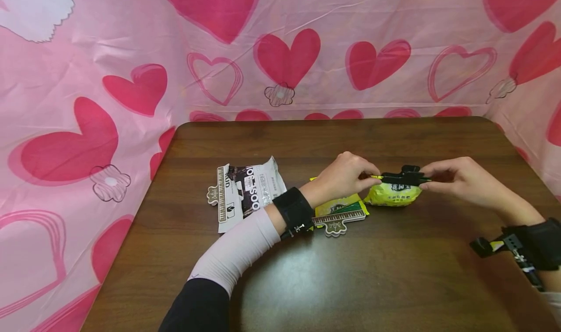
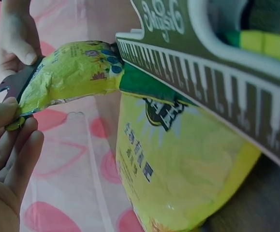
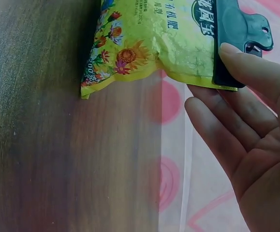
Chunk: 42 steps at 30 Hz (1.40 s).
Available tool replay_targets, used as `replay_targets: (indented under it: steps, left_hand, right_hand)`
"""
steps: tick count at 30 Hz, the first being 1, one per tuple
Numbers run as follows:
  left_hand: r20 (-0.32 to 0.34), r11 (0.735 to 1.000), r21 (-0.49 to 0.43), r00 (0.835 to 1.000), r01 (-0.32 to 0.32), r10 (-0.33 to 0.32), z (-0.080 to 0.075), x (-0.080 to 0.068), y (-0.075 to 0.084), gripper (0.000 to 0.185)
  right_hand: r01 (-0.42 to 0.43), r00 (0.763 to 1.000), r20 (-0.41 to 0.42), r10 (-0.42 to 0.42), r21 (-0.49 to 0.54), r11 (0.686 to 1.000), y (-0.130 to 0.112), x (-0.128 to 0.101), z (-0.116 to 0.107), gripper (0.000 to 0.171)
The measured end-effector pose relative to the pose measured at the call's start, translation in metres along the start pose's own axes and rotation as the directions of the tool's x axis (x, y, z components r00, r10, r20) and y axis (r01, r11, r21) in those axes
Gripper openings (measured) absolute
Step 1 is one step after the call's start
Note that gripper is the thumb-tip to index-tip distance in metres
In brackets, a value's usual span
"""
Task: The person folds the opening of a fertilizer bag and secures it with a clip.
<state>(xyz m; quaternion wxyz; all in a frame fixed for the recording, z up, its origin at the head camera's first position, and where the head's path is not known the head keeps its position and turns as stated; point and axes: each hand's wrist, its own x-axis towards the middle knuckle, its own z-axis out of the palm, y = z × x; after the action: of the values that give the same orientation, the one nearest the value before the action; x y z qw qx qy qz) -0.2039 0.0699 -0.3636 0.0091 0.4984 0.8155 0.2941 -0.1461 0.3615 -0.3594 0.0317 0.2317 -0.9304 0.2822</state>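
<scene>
Clip (image 1: 405, 176) between 2 snack bags (image 1: 245, 188)

dark wood table (image 1: 333, 273) with snack bags on it

a black-and-white bag (image 1: 245, 191) lies flat left of centre, clipped at its left edge; a yellow-green bag (image 1: 339, 208) lies near the middle; a small yellow bag (image 1: 392, 194) rests just right of it, a black clip (image 1: 405, 176) on top.
</scene>
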Motion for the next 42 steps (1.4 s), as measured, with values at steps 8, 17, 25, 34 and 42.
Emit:
replay_targets:
  steps: [8,17,25,34,42]
  left_hand:
    - [0.011,0.997,-0.063,0.999,0.052,-0.052,0.006,0.004,0.006,0.019]
    - [0.026,0.961,-0.223,0.986,0.165,-0.163,0.014,0.012,0.002,0.021]
    - [0.086,0.861,-0.352,0.929,0.366,-0.360,0.019,0.027,-0.005,0.019]
    - [0.111,0.816,-0.332,0.879,0.473,-0.464,0.028,0.039,-0.011,0.018]
    - [0.093,0.872,-0.103,0.878,0.478,-0.470,0.034,0.042,-0.016,0.019]
  right_hand:
    - [-0.032,0.999,0.041,0.029,0.075,0.997,0.007,-0.004,-0.008,0.025]
    - [-0.200,0.969,0.163,0.187,0.069,0.977,0.020,0.001,-0.017,0.025]
    - [-0.260,0.944,0.248,0.219,0.151,0.954,0.032,0.009,-0.013,0.026]
    - [-0.337,0.917,0.266,0.298,0.117,0.934,0.048,0.015,-0.003,0.032]
    - [-0.387,0.892,0.283,0.352,0.077,0.919,0.050,0.020,0.005,0.039]
